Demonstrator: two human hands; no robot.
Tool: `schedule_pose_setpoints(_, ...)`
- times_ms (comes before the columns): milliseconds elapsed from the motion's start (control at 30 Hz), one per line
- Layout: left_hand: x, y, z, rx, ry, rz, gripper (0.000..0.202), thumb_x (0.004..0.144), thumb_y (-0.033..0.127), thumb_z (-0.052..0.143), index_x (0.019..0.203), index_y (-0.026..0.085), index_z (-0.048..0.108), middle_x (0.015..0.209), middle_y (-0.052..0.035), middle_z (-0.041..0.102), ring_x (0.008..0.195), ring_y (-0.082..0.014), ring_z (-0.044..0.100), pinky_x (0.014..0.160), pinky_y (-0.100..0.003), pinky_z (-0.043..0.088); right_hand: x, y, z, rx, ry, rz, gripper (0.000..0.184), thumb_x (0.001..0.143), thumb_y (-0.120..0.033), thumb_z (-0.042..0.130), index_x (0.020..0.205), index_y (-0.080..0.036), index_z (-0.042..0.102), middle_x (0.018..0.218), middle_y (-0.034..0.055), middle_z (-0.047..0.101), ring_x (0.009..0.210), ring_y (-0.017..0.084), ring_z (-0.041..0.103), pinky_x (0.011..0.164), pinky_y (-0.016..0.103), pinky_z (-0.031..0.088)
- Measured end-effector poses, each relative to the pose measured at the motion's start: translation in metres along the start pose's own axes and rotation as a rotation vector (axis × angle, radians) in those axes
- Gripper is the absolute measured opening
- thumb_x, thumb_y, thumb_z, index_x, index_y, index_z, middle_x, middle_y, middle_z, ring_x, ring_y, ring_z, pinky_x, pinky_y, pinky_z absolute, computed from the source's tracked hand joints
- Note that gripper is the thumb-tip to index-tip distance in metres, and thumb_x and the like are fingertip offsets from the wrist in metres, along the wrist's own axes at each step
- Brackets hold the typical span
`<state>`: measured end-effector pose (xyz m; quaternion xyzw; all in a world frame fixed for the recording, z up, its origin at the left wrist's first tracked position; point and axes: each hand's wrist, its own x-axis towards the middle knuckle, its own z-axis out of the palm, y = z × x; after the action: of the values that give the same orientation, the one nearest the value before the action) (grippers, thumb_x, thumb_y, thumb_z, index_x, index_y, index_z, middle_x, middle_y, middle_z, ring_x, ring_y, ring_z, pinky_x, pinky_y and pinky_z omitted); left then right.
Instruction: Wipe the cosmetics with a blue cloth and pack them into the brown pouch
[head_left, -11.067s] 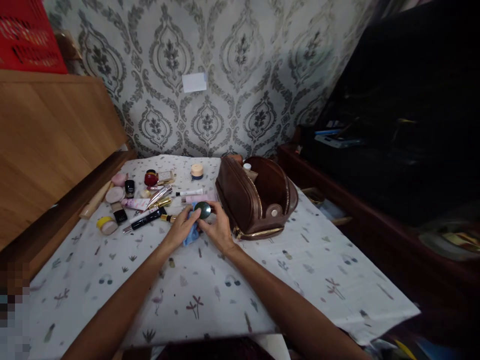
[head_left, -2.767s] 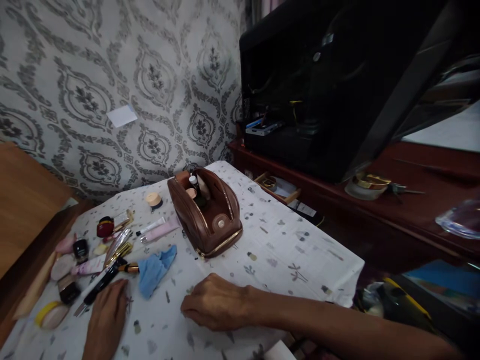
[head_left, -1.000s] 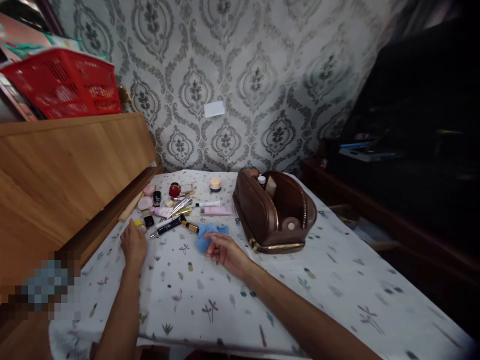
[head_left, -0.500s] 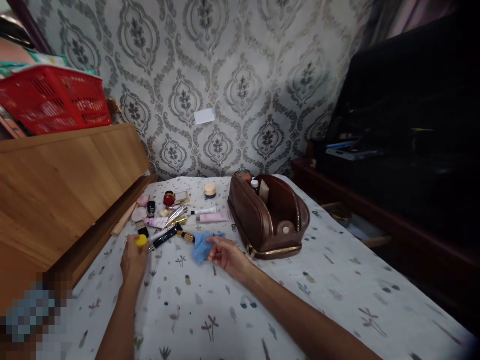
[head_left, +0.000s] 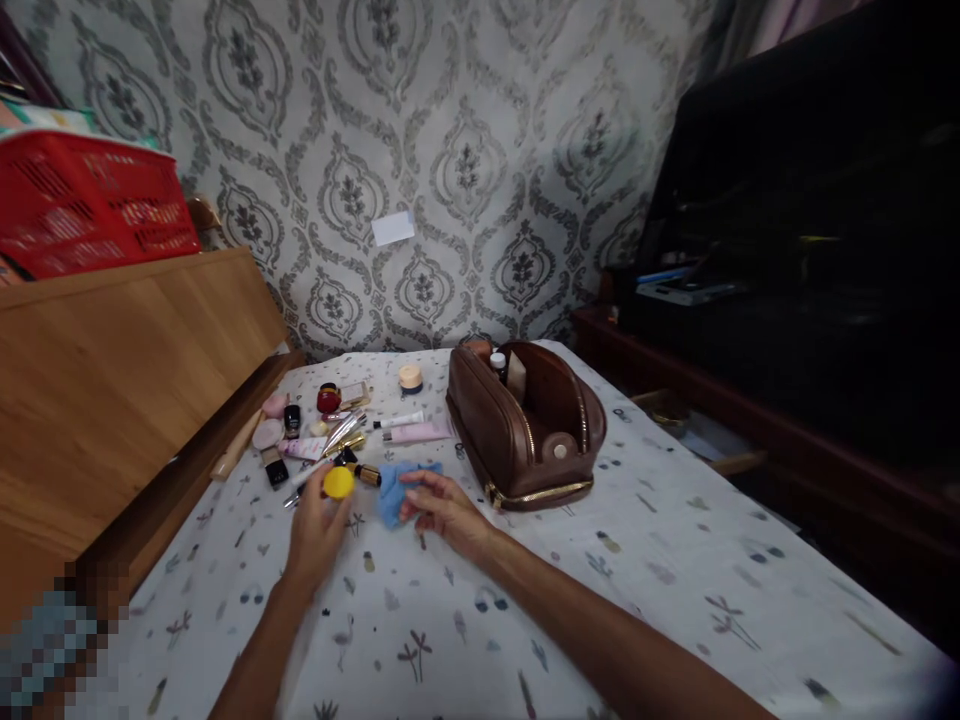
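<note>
My left hand [head_left: 316,532] is closed round a small round container with a yellow lid [head_left: 338,482], lifted a little above the table. Just to its right, my right hand [head_left: 440,507] pinches the edge of a blue cloth [head_left: 394,488] that lies crumpled on the patterned tablecloth [head_left: 570,600]. An open brown leather pouch [head_left: 525,425] with gold zips stands right of the cloth, with small bottles showing inside it.
Several cosmetics lie in a cluster at the table's far left: a red jar [head_left: 328,399], a pink tube [head_left: 417,432], a cream jar [head_left: 409,377], pens and compacts. A wooden cabinet [head_left: 112,380] with a red basket [head_left: 82,205] stands left; dark furniture [head_left: 787,300] right.
My left hand has picked up the yellow-lidded container from the table's left side and carried it right, toward the blue cloth. My right hand has stayed on the cloth.
</note>
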<state>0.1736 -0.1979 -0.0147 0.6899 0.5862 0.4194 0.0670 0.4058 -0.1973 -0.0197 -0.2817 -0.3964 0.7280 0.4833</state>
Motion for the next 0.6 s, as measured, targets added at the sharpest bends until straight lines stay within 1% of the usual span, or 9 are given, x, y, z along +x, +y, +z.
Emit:
schedule_pose_setpoints(67, -0.003, 0.015, 0.013, -0.003, -0.121, 0.153, 0.048, 0.093, 0.041, 0.053, 0.134, 0.018, 0.046, 0.13, -0.0141, 0.061, 0.119, -0.028, 0.06, 0.102, -0.045, 0.048, 0.0, 0.003, -0.001, -0.104, 0.058, -0.082, 0.055, 0.064, -0.037, 0.088, 0.11, -0.019, 0.064, 0.081, -0.0007, 0.065, 0.07, 0.014, 0.063, 0.055, 0.023, 0.045)
schedule_pose_setpoints(133, -0.005, 0.028, 0.024, 0.01, -0.218, 0.294, 0.046, 0.094, 0.035, 0.051, 0.136, 0.018, 0.045, 0.128, -0.0148, 0.062, 0.119, -0.0278, 0.06, 0.102, -0.045, 0.049, -0.002, 0.006, -0.002, -0.33, 0.117, -0.237, 0.057, 0.064, -0.031, 0.087, 0.115, -0.021, 0.063, 0.094, 0.0003, 0.064, 0.074, 0.014, 0.06, 0.065, 0.026, 0.048)
schedule_pose_setpoints(200, -0.004, 0.037, 0.032, 0.021, -0.265, 0.396, 0.047, 0.093, 0.029, 0.051, 0.138, 0.017, 0.044, 0.126, -0.015, 0.063, 0.119, -0.0282, 0.06, 0.101, -0.046, 0.05, -0.005, 0.008, -0.004, -0.632, 0.136, -0.404, 0.055, 0.069, -0.028, 0.084, 0.119, -0.022, 0.062, 0.106, 0.0036, 0.063, 0.083, 0.016, 0.06, 0.077, 0.032, 0.05)
schedule_pose_setpoints(233, -0.003, 0.04, 0.035, 0.025, -0.273, 0.426, 0.048, 0.092, 0.027, 0.051, 0.139, 0.017, 0.043, 0.125, -0.0148, 0.063, 0.119, -0.0286, 0.059, 0.101, -0.046, 0.05, -0.007, 0.008, -0.005, -0.759, 0.132, -0.459, 0.055, 0.071, -0.028, 0.082, 0.121, -0.021, 0.061, 0.109, 0.0053, 0.063, 0.088, 0.018, 0.06, 0.081, 0.034, 0.05)
schedule_pose_setpoints(267, -0.002, 0.042, 0.038, 0.024, -0.273, 0.443, 0.049, 0.091, 0.025, 0.052, 0.139, 0.017, 0.044, 0.125, -0.0144, 0.063, 0.118, -0.0288, 0.059, 0.101, -0.047, 0.05, -0.008, 0.008, -0.005, -0.844, 0.125, -0.484, 0.055, 0.072, -0.028, 0.082, 0.123, -0.021, 0.061, 0.112, 0.0066, 0.063, 0.093, 0.02, 0.06, 0.085, 0.036, 0.05)
schedule_pose_setpoints(333, -0.001, 0.043, 0.042, 0.006, -0.271, 0.451, 0.049, 0.089, 0.023, 0.053, 0.137, 0.018, 0.045, 0.125, -0.0133, 0.063, 0.118, -0.0285, 0.059, 0.101, -0.047, 0.051, -0.01, 0.006, -0.005, -0.941, 0.126, -0.492, 0.055, 0.075, -0.027, 0.08, 0.124, -0.019, 0.059, 0.113, 0.0082, 0.063, 0.1, 0.023, 0.06, 0.089, 0.039, 0.049)
schedule_pose_setpoints(433, -0.002, 0.041, 0.048, -0.043, -0.283, 0.401, 0.052, 0.089, 0.026, 0.053, 0.14, 0.021, 0.042, 0.129, -0.0128, 0.062, 0.121, -0.0275, 0.06, 0.102, -0.047, 0.051, -0.011, 0.002, -0.004, -0.96, 0.149, -0.489, 0.047, 0.078, -0.023, 0.075, 0.122, -0.02, 0.061, 0.114, 0.0075, 0.065, 0.104, 0.023, 0.06, 0.093, 0.038, 0.048)
schedule_pose_setpoints(500, -0.005, 0.039, 0.052, -0.074, -0.308, 0.324, 0.06, 0.089, 0.032, 0.055, 0.145, 0.022, 0.035, 0.137, -0.0142, 0.058, 0.127, -0.0285, 0.057, 0.105, -0.049, 0.049, -0.012, -0.002, -0.002, -0.924, 0.173, -0.484, 0.04, 0.08, -0.021, 0.072, 0.119, -0.021, 0.063, 0.113, 0.0062, 0.067, 0.103, 0.022, 0.061, 0.092, 0.036, 0.047)
schedule_pose_setpoints(600, -0.008, 0.036, 0.057, -0.123, -0.391, 0.18, 0.076, 0.085, 0.043, 0.061, 0.15, 0.022, 0.027, 0.148, -0.0171, 0.049, 0.137, -0.0318, 0.049, 0.11, -0.051, 0.044, -0.013, -0.006, -0.001, -0.861, 0.237, -0.441, 0.035, 0.079, -0.022, 0.072, 0.113, -0.021, 0.066, 0.105, 0.0042, 0.069, 0.093, 0.02, 0.062, 0.085, 0.033, 0.048)
